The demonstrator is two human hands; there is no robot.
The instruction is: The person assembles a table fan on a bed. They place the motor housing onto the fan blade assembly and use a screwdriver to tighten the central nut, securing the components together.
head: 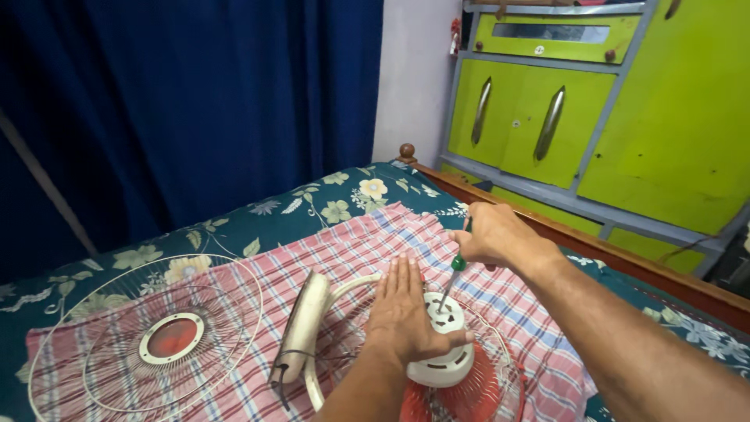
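Here I had the white motor housing (442, 344) of the dismantled fan as my landmark, lying on the pink checked cloth (367, 242) with the red blades (469, 395) under it and the rear wire guard around them. My left hand (406, 312) lay flat on the near-left side of that housing, fingers together and stretched out, gripping nothing, only pressing it down. My right hand (491, 234) was up and to the right of the housing, closed around the green handle of a screwdriver (451, 280). The long axis of the screwdriver ran on a slant, from the handle high on the right down and leftward to the tip, which met the top face of the housing just beside my left fingertips. So the housing lay below and to the left of my right hand, and my left hand was the nearer one, touching it. Whether the tip sat in a screw head I could not tell. Left of the housing lay the cream stand arm (301, 328), and further left the loose front grille (148, 340) with its red centre, well apart from both hands, all on the floral bedsheet (328, 199)
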